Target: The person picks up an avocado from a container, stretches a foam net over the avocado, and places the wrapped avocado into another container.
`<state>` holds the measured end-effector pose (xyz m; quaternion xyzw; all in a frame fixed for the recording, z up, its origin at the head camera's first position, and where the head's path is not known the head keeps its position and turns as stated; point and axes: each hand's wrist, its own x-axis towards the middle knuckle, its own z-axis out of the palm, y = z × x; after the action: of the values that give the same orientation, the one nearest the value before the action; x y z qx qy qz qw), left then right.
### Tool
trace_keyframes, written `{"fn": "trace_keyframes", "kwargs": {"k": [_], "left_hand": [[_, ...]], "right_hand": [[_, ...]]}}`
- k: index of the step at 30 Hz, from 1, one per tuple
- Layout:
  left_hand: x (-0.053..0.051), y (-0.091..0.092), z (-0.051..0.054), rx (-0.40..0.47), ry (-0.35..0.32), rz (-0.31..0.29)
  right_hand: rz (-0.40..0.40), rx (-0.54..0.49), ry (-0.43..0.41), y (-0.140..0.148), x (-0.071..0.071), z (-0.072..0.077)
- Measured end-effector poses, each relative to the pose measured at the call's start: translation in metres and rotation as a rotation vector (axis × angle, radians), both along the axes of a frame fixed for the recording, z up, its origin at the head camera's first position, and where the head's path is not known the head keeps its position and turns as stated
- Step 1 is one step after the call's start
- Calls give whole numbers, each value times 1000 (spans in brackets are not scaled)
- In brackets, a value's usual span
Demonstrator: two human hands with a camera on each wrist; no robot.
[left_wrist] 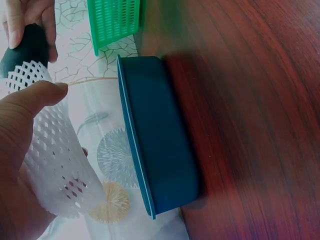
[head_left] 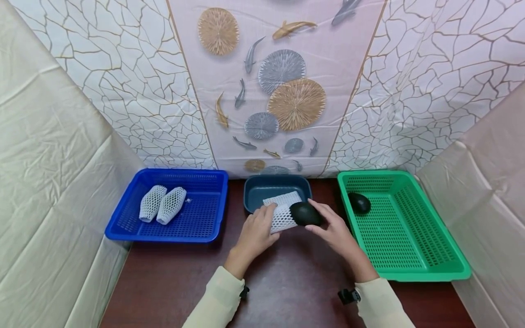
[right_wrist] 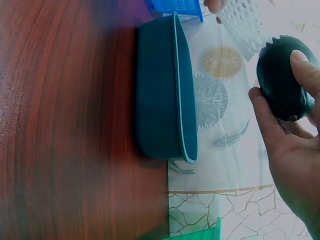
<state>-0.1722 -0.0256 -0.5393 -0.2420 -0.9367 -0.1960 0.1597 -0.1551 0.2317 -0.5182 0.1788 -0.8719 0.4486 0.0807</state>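
My left hand (head_left: 255, 233) grips a white foam net sleeve (head_left: 283, 219) above the front of the dark teal bin (head_left: 249, 193). At the sleeve's right mouth, my right hand (head_left: 337, 231) holds a dark avocado (head_left: 304, 213) between thumb and fingers. In the left wrist view, the toothed rim of the net sleeve (left_wrist: 55, 145) overlaps the near end of the avocado (left_wrist: 31, 44). The right wrist view shows most of the avocado (right_wrist: 280, 80) outside the net, its stem end towards my palm. Another avocado (head_left: 359, 203) lies in the green basket (head_left: 426, 276).
At the left stands a blue basket (head_left: 164, 236) with two net-wrapped fruits (head_left: 152, 203) side by side in its left half. More white netting (head_left: 287, 197) shows over the teal bin. A patterned cloth (head_left: 287, 150) rises behind the brown table (head_left: 295, 282).
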Motion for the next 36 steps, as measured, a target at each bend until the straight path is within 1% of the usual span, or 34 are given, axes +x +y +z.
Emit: {"fn": "trace_keyframes", "kwargs": {"k": [4, 9, 14, 18, 22, 25, 30, 36], "left_hand": [[0, 1, -1, -12, 31, -17], [1, 3, 2, 1, 26, -34], [3, 5, 4, 20, 11, -60], [4, 7, 4, 15, 14, -76], [5, 9, 2, 5, 27, -79], [5, 10, 1, 7, 30, -79], [7, 12, 1, 11, 5, -80], [8, 15, 3, 18, -24, -70]], "right_hand": [[31, -10, -26, -3, 0, 1], [45, -2, -24, -6, 0, 3], [62, 33, 11, -8, 1, 7], [78, 42, 45, -10, 2, 10], [66, 45, 88, -11, 2, 10], [72, 37, 105, -12, 2, 11], [105, 31, 75, -12, 0, 14], [87, 68, 24, -14, -1, 18]]}}
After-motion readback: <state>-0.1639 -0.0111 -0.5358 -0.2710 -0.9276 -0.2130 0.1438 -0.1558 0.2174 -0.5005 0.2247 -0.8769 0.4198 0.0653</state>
